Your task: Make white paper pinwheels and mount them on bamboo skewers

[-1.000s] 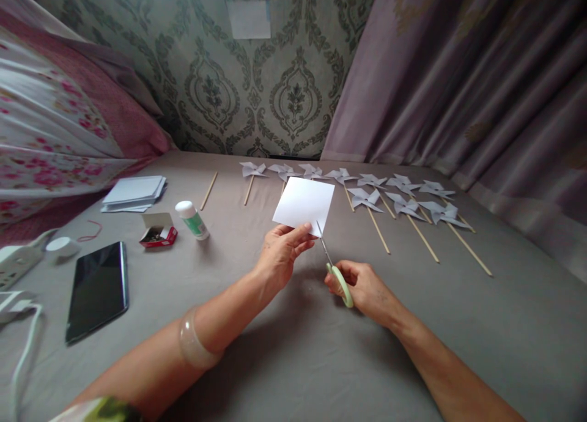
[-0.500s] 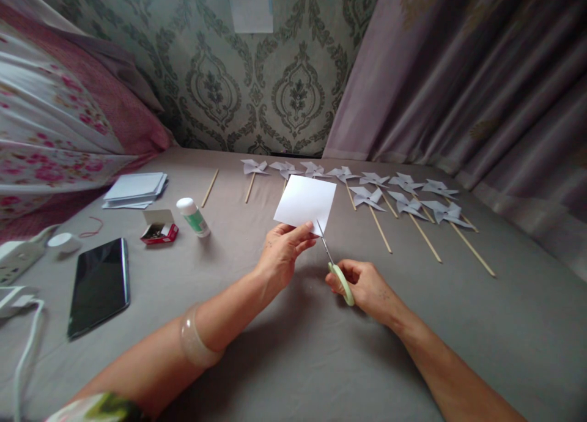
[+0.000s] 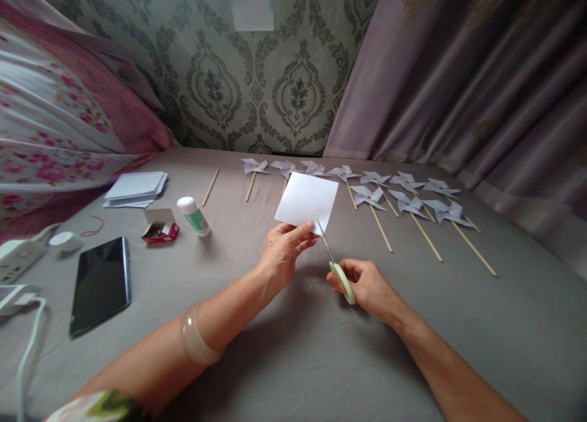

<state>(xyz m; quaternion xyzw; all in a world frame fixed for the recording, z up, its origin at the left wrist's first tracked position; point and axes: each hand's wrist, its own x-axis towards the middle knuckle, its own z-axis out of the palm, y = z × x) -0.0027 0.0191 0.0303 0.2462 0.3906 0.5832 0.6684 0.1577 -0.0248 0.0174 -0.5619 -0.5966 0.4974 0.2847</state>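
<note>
My left hand (image 3: 290, 246) pinches a white square of paper (image 3: 308, 200) by its near edge, thumb on top, holding it raised above the cloth. My right hand (image 3: 364, 281) grips a pair of scissors (image 3: 342, 282) by the pale green handles. Their blades lie at the paper's near right corner, close to my left thumb. Whether the blades are fully closed on the paper is too small to tell. Behind and right of the paper lie several white paper pinwheels (image 3: 368, 196) on wooden sticks.
A single wooden stick (image 3: 210, 187), a stack of paper (image 3: 135, 188), a glue stick (image 3: 194, 216) and a small open red box (image 3: 159, 230) lie to the left. Nearer are a black phone (image 3: 101, 287), a white round cap (image 3: 65, 243) and a power strip (image 3: 18, 260) with a cable.
Very little differs. The paper's right edge sits slightly farther right, and the whole view has shifted a touch. Both hands keep their hold.
</note>
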